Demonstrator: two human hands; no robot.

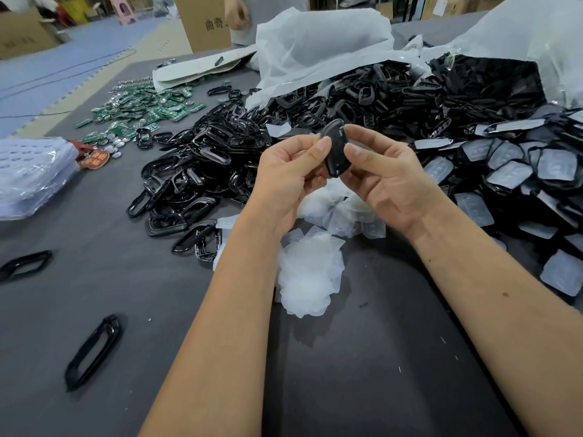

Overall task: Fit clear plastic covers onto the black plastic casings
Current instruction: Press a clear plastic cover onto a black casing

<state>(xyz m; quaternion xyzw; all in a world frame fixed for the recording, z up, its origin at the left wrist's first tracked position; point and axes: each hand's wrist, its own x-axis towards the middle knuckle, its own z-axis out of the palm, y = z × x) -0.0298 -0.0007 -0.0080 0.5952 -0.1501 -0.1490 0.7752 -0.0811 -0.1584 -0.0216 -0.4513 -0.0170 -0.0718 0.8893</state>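
Item held: black casing [335, 149], raised above the grey table [362, 373], upright, edge toward the camera.
Left hand [288, 175]: thumb and curled fingers pinch the casing's left edge.
Right hand [383, 179]: thumb and forefinger pinch its right edge; whether a clear cover sits on it cannot be told.
Open room: bare table in front of the forearms, reaching to the near edge.
Loose clear covers [307, 275]: small heap directly under the wrists, between the arms.
Black casing pile [205, 171]: crowds the table behind and left of the hands.
Covered casings [511, 171]: spread to the right, near the right forearm.
Green circuit boards [148, 108]: far left.
White bags [318, 45]: at the far edge.
Stray casing [94, 351]: alone, near left.
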